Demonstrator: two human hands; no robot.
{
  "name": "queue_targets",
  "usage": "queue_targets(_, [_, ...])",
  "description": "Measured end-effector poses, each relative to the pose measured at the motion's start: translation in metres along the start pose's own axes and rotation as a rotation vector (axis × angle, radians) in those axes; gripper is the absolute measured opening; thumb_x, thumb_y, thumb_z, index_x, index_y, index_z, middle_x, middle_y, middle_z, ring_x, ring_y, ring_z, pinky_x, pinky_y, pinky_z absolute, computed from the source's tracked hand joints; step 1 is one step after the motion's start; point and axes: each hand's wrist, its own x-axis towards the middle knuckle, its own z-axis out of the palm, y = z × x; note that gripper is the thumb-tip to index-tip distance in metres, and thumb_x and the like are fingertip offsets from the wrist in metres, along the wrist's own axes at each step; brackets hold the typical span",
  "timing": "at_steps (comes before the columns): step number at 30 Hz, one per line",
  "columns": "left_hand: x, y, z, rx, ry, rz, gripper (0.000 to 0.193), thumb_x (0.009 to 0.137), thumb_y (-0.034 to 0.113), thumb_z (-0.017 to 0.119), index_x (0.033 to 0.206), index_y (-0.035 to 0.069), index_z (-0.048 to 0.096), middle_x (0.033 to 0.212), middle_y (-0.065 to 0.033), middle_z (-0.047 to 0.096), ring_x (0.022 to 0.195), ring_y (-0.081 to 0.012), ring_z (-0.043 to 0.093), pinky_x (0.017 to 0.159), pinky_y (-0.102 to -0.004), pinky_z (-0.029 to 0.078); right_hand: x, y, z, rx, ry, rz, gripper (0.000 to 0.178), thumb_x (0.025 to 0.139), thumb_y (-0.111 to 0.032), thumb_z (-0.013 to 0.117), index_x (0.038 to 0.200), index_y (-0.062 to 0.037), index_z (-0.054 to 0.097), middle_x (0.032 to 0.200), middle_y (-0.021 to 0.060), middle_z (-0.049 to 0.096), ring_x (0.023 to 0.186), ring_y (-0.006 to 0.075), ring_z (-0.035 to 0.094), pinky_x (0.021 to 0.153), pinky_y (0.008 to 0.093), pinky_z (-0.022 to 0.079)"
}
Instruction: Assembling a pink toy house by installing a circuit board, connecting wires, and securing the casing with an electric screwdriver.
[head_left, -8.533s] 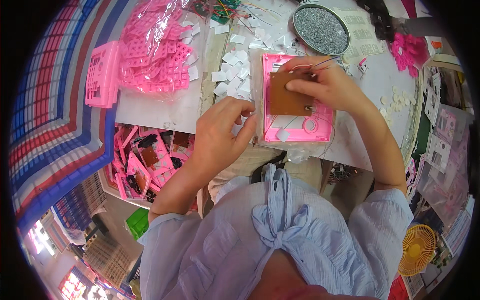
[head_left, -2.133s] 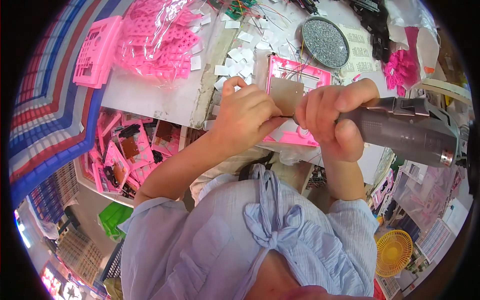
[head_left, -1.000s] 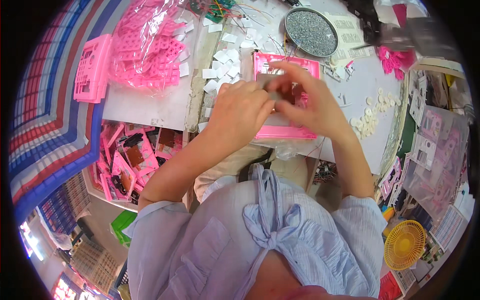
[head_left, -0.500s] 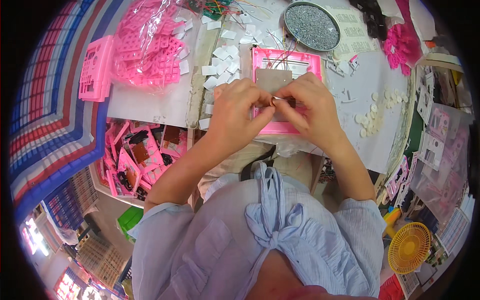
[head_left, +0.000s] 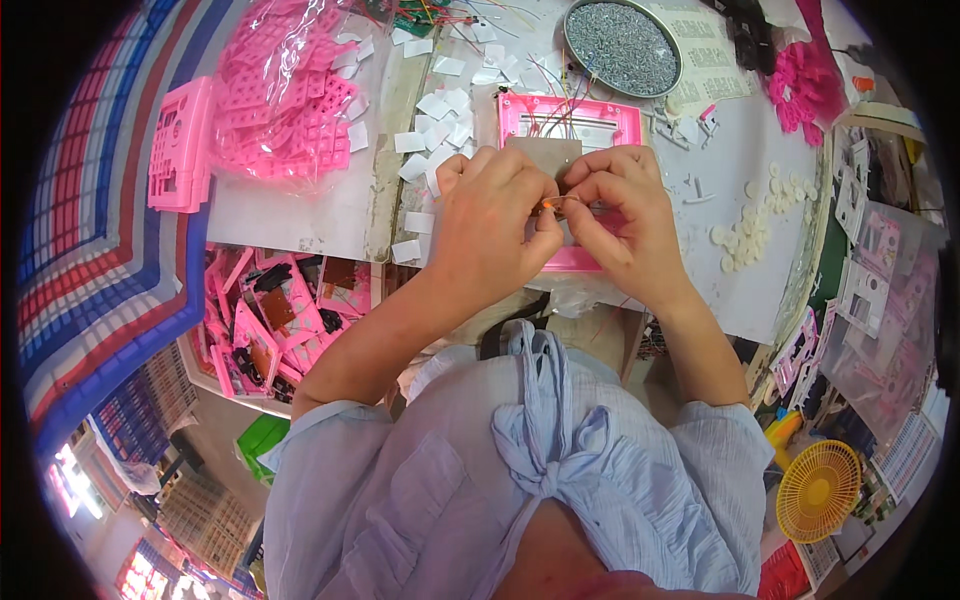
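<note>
Over a pink plastic frame [head_left: 625,122] on the table, my two hands meet with fingertips nearly touching. My left hand [head_left: 490,225] is closed in a pinch, with a small orange spot showing at its thumb and index finger. From there a thin pale wire [head_left: 562,197] spans the short gap to my right hand [head_left: 625,220], whose thumb and fingers pinch its other end. Beneath the hands, a grey-brown square board [head_left: 545,152] lies partly hidden on the frame. Several coloured wires [head_left: 568,105] rise behind it.
Loose white squares [head_left: 437,130] lie left of the frame. A round tray of small metal screws [head_left: 622,48] stands behind it; whitish discs [head_left: 745,235] lie to the right. A clear bag of pink parts [head_left: 285,100] and a box of pink pieces [head_left: 285,320] are at the left.
My fingertips have drawn slightly apart, and the thin wire and orange spot between them now show. The view has shifted a little.
</note>
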Motion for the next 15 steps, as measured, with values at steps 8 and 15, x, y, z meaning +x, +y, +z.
queue_targets(8, [-0.003,0.005,-0.012,-0.027,0.012,-0.062,0.014,0.073,0.018,0.073,0.082,0.013,0.064,0.084,-0.0008,0.057,0.084,-0.0213,0.056,0.082,-0.0430,0.030,-0.003,0.005,0.002,-0.040,0.057,-0.072,0.004,0.079,-0.002,0.068,0.082,-0.0033,0.066,0.102,0.0068,0.065,0.104,0.0244,0.053,0.089,0.0344,0.045])
queue_targets(15, [-0.008,0.000,-0.005,-0.087,-0.043,-0.092,0.013,0.074,0.018,0.074,0.083,0.012,0.066,0.084,-0.0007,0.059,0.084,-0.0211,0.057,0.080,-0.0413,0.031,-0.005,0.001,0.004,-0.066,0.091,-0.091,0.005,0.079,-0.001,0.069,0.081,-0.0027,0.064,0.100,0.0073,0.065,0.102,0.0249,0.053,0.087,0.0344,0.046])
